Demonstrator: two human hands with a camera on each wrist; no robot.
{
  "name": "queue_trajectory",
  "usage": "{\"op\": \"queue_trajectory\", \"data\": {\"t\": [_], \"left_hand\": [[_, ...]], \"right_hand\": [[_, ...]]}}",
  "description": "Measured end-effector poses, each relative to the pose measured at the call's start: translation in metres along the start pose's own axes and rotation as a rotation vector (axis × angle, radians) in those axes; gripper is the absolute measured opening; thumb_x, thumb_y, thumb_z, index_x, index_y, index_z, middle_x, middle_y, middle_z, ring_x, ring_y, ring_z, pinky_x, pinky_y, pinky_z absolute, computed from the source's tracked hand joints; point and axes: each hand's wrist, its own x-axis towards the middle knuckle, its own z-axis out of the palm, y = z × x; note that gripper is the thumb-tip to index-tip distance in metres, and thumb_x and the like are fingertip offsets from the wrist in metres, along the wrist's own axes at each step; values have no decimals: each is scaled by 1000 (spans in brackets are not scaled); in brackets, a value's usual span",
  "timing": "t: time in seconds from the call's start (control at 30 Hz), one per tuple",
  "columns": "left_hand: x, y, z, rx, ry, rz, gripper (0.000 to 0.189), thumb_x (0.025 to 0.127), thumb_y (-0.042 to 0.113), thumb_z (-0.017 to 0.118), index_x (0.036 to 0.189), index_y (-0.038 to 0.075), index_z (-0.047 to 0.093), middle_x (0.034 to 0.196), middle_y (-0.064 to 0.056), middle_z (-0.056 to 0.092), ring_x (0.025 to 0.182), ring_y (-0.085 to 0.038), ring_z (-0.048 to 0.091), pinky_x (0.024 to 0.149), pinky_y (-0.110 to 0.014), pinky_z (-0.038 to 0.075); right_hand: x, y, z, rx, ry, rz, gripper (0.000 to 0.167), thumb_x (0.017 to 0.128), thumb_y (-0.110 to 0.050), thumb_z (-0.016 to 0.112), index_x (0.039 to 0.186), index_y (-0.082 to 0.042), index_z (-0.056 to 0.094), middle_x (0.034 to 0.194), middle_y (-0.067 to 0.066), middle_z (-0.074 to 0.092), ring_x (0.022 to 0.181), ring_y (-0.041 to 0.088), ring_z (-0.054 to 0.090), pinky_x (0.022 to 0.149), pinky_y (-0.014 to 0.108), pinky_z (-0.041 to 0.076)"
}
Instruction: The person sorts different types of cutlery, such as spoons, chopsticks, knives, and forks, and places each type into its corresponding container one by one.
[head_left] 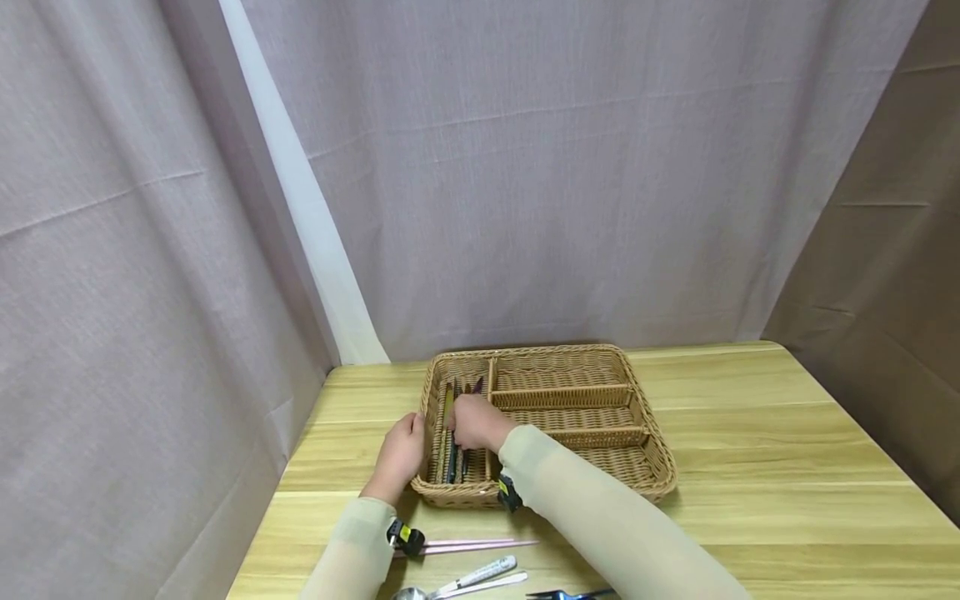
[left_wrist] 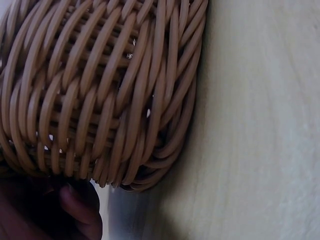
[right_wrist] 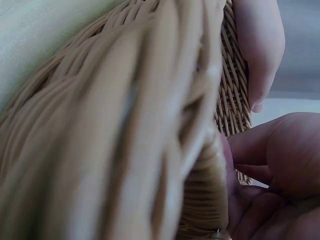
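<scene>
My left hand point(head_left: 401, 450) holds the left rim of a wicker basket point(head_left: 570, 351), its thumb side along the edge. In the left wrist view, its fingers point(left_wrist: 82, 212) are dark beside the woven wall point(left_wrist: 90, 85). My right hand point(head_left: 480, 422) reaches into the basket's long left compartment, over dark chopsticks point(head_left: 452, 462) and a yellowish one point(head_left: 447, 408). Dark reddish tips point(head_left: 477, 385) stick out beyond it. In the right wrist view its fingers point(right_wrist: 250, 142) are bent behind the near rim point(right_wrist: 150, 100); I cannot tell whether they pinch a chopstick.
Dividers point(head_left: 562, 389) split the basket's right side into three compartments. In front of the basket lie pink chopsticks point(head_left: 480, 546), a spoon with a patterned handle point(head_left: 487, 571), another silver handle point(head_left: 495, 583) and a dark blue fork point(head_left: 555, 595). Grey curtains point(head_left: 562, 208) hang behind the wooden table point(head_left: 750, 433).
</scene>
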Motion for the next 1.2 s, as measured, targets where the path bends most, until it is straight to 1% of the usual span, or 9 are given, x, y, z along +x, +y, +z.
{"op": "queue_trajectory", "data": {"t": [0.27,0.33,0.43,0.5,0.57,0.7,0.87,1.0,1.2], "left_hand": [[1,-2,2,-1,-13,2,45,120,30,39,113,1,71,122,-24,74,120,-47,69,104,-64,53],[1,-2,2,1,-14,5,45,120,30,38,114,0,71,123,-25,74,121,-47,69,105,-64,52],[2,-2,2,1,-17,0,46,120,30,38,118,0,72,126,-26,73,123,-48,68,108,-64,51],[1,-2,1,1,-17,-4,47,120,31,38,123,-2,72,129,-26,73,126,-49,67,110,-64,50],[1,-1,1,0,-18,-8,48,120,31,38,128,-2,71,133,-27,72,128,-50,66,112,-64,49],[1,-2,0,-3,-22,-8,49,120,32,38,131,-3,71,136,-27,70,131,-50,64,114,-64,47],[1,-4,1,-10,-20,-4,48,120,31,38,123,-2,72,130,-26,72,126,-49,66,111,-64,49],[1,-6,3,-12,-23,-1,47,120,31,38,120,-1,72,125,-24,73,122,-47,68,109,-64,51],[1,-4,2,-20,-19,2,47,120,30,38,122,-2,71,127,-26,73,124,-48,67,110,-64,50]], "right_hand": [[-3,0,-4,36,-49,5,50,91,16,62,64,-18,37,62,-5,36,55,11,21,57,29,24],[-6,1,-7,66,-45,11,39,92,14,62,64,-13,55,67,-4,55,51,6,32,55,27,33],[-13,2,-13,129,-52,17,19,100,6,64,93,-2,80,97,5,77,56,4,55,66,28,56],[-19,3,-18,160,-41,4,21,104,-4,69,121,-1,81,122,10,79,71,11,72,82,37,64],[-26,5,-23,169,-36,-22,26,105,-12,73,129,-2,78,126,10,78,88,17,76,92,43,63],[-42,12,-35,148,2,-80,29,102,-19,77,127,-6,78,124,6,77,109,24,73,99,47,60],[-70,25,-51,157,38,-119,28,101,-17,76,127,-7,77,124,10,76,101,22,72,97,47,59],[-96,37,-65,176,46,-147,28,102,-17,76,128,-5,76,124,12,76,106,27,73,98,51,60],[-131,59,-87,182,77,-136,26,102,-20,78,125,-8,77,117,3,77,98,20,73,90,44,62]]}}
